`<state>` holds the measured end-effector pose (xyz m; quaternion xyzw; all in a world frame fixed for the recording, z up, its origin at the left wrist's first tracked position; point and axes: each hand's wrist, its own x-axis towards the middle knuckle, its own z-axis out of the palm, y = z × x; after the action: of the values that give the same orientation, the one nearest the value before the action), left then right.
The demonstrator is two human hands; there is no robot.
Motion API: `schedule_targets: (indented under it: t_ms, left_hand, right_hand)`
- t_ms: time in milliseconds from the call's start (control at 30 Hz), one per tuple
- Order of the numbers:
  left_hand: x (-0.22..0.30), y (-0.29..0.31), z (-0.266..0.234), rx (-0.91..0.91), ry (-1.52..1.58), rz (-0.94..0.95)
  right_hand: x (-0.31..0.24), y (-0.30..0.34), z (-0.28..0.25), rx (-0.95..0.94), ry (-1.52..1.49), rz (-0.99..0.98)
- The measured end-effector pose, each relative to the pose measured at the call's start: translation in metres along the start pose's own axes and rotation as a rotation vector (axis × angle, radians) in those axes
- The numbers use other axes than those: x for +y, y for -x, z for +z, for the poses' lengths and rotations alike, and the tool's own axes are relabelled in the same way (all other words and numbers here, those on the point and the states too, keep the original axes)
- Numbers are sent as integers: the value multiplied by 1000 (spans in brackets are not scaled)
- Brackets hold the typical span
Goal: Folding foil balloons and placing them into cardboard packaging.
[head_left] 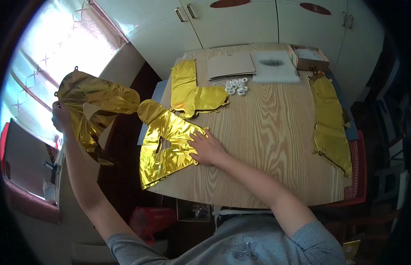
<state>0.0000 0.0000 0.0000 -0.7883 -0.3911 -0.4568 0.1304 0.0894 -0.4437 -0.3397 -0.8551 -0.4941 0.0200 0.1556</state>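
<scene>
I see a raised foil piece (pixel 101 90), shiny gold, at the table's left side, beyond the edge. It is thin, limp and creased, with a rounded end toward the table, a cut-out gap and small tabs on its rim. The left hand (pixel 60 117) grips its outer edge, fingers closed on the foil (partly hidden from me, so I can't tell how each one sits).

Beside it, a flat foil piece (pixel 179 154) lies on the table's left portion, brighter and wrinkled, with a small opening in its middle and a flared lower end reaching the edge. The right hand (pixel 207 148) rests on its right margin, palm down, fingers spread wide, pinching nothing that I can make out.

Just behind lies a right-angled gold stack (pixel 183 84); near that, white rolls (pixel 234 88) cluster before grey card sheets (pixel 230 66). At the right of the wood-grain table (pixel 267 132) I find a long gold stack (pixel 331 128), and beyond the far edge, pale cabinets (pixel 241 26).
</scene>
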Motion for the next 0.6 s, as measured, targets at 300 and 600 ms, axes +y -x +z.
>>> schedule_targets:
  t_ms: [300,600]
  left_hand:
    - [33,-10,-50,15,-136,20]
    - [67,-17,-85,-108,167,642]
  right_hand:
    - [-2,0,3,-27,7,17]
    - [-10,-3,-2,17,-13,-13]
